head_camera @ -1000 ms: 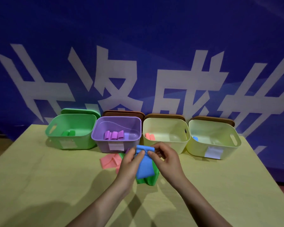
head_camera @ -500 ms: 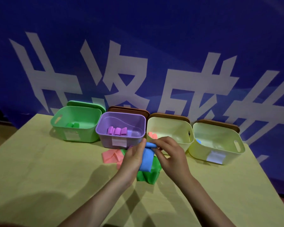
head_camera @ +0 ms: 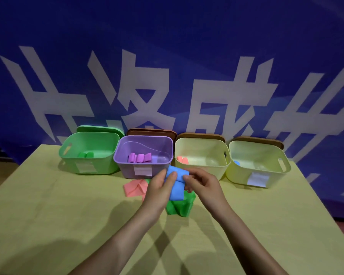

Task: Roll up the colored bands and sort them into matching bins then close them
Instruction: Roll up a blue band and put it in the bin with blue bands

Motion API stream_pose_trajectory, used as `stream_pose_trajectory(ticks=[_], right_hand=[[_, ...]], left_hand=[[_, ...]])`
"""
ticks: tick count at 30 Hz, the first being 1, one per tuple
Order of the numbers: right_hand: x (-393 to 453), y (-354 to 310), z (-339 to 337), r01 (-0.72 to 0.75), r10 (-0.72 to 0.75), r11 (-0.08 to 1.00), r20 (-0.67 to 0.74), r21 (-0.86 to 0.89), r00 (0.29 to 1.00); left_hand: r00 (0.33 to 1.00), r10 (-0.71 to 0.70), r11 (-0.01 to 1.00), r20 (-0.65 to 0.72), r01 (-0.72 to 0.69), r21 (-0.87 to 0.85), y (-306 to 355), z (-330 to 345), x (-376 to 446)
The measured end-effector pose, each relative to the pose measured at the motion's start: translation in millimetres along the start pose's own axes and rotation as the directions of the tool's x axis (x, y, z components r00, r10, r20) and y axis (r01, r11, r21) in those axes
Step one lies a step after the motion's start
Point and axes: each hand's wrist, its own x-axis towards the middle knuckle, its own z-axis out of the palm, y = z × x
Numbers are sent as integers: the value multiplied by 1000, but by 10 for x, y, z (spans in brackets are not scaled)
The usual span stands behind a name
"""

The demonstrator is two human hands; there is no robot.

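Head camera looks forward and down (near) over the table (head_camera: 48, 215).

Two bare forearms rise from the lower edge, ending in the left hand (head_camera: 159, 187) and right hand (head_camera: 204, 183); no sleeve, watch, ring or glove shows; fingernails short and unpainted.

blue backdrop (head_camera: 167, 36): large white Chinese characters, cropped, only "成" (head_camera: 232, 108) clearly legible. White labels on green bin (head_camera: 83, 167), purple bin (head_camera: 142, 171), right yellow bin (head_camera: 258, 179): blank or unreadable.
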Motion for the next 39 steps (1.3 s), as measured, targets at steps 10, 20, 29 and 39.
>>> stream_pose_trajectory(ticks=[10,20,29,39], right_hand=[[-142,204,16,69,-91,979,-106,-191,990],[-89,171,21,358,-423,825,-59,-438,904],[217,158,-45,428,-453,700,108,-572,885],[263,192,-176,435,-425,732,148,-524,893]], left_hand=[[983,-183,980,10,183,-72,-112,-32,-24],[949,-276,927,151,305,-219,-17,-85,92],[889,-389,794,240,456,-401,145,-206,279],[916,-365,840,170,402,-364,84,-135,419]])
